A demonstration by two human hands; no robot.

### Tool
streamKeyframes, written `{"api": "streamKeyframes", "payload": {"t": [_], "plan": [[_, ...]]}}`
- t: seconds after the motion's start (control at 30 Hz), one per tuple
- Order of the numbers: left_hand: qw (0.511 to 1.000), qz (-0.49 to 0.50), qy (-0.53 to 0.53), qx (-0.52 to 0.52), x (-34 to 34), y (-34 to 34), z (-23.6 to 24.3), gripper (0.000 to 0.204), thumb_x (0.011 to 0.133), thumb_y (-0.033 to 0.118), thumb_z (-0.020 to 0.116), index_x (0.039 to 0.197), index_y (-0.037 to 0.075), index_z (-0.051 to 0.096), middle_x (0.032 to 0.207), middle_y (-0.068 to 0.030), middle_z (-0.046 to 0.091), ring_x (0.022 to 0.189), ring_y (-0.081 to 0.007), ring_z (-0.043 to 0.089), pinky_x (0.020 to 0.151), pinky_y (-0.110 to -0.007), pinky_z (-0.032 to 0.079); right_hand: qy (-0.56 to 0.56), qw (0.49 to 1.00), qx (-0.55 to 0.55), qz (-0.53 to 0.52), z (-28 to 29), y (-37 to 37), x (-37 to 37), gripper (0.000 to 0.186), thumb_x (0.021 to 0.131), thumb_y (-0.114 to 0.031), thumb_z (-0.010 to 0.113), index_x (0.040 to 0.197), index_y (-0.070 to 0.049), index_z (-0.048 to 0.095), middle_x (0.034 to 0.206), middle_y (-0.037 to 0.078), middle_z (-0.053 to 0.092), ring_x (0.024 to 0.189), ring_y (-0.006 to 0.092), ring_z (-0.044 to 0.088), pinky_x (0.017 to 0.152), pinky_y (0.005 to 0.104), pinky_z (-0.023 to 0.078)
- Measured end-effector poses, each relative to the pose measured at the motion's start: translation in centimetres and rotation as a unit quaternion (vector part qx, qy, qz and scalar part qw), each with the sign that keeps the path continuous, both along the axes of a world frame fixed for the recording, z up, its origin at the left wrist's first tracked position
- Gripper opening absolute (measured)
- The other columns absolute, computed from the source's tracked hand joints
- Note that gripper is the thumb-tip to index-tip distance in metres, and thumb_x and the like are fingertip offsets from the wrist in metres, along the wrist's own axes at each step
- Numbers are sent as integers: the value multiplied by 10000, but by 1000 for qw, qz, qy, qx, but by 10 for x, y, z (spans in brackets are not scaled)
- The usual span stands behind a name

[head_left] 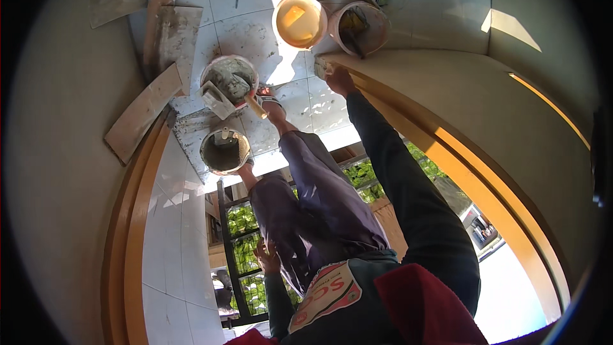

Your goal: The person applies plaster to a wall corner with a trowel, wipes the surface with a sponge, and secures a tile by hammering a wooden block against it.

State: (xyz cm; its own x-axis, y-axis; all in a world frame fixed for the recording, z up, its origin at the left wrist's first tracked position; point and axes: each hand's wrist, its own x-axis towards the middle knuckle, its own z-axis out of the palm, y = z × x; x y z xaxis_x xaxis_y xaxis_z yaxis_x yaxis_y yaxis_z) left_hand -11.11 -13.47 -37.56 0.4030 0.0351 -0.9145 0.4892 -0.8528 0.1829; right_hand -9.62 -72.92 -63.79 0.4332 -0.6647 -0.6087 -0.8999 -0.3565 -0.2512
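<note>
The right hand [338, 80] presses a small pale sponge-like pad [322, 68] against the end of the cream plastered wall ledge [408, 76], fingers seemingly closed over it. Firm, even strokes along the edge suit best. The left hand [267, 257] rests spread on the thigh, holding nothing.

Right hand [339, 80] on wall base, left hand [268, 257] on thigh, 2 mortar buckets [225, 151] nearby

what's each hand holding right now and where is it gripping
The right hand presses a small pale sponge-like block against the wall; the grip spot is unclear. The left hand rests by the thigh, apparently empty.
</note>
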Motion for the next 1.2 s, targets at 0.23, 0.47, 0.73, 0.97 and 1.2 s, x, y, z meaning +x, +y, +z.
{"api": "streamKeyframes", "payload": {"t": [0.23,0.47,0.73,0.97,1.2], "plan": [[986,-132,-67,73,13,-66,27,439,973,329,501,1255,-4,547,1089,-233,523,1020,-379,470,909,-498,383,251,956,-98,119,-98,-123,-30,306,840,-249,613,1002,6,663,951,249,694,971,380,674,832,471,529],[988,-126,-10,86,30,-81,29,490,968,396,506,1255,0,531,1106,-210,506,1012,-350,476,912,-487,384,353,928,-94,71,-150,-148,-85,249,862,-232,610,990,-56,730,999,190,709,997,359,682,858,462,542],[989,-114,-35,85,30,-84,35,433,954,354,530,1248,37,539,1105,-202,486,1041,-372,491,924,-510,382,254,933,-159,199,-105,-150,-47,308,890,-283,587,984,8,620,858,176,686,918,338,692,779,452,557],[989,-90,-84,79,-6,-45,29,420,929,324,548,1229,30,539,1081,-230,506,1021,-391,477,917,-521,380,261,893,-293,219,-2,-129,-1,248,849,-219,614,972,-12,675,861,151,706,889,257,709,757,375,576],[991,-67,-111,39,-26,-9,14,419,918,320,533,1230,41,550,1102,-226,518,1031,-394,473,913,-519,384,271,908,-262,182,8,-130,-25,225,866,-213,583,1019,-80,681,1024,116,698,960,284,695,796,420,568]]}}
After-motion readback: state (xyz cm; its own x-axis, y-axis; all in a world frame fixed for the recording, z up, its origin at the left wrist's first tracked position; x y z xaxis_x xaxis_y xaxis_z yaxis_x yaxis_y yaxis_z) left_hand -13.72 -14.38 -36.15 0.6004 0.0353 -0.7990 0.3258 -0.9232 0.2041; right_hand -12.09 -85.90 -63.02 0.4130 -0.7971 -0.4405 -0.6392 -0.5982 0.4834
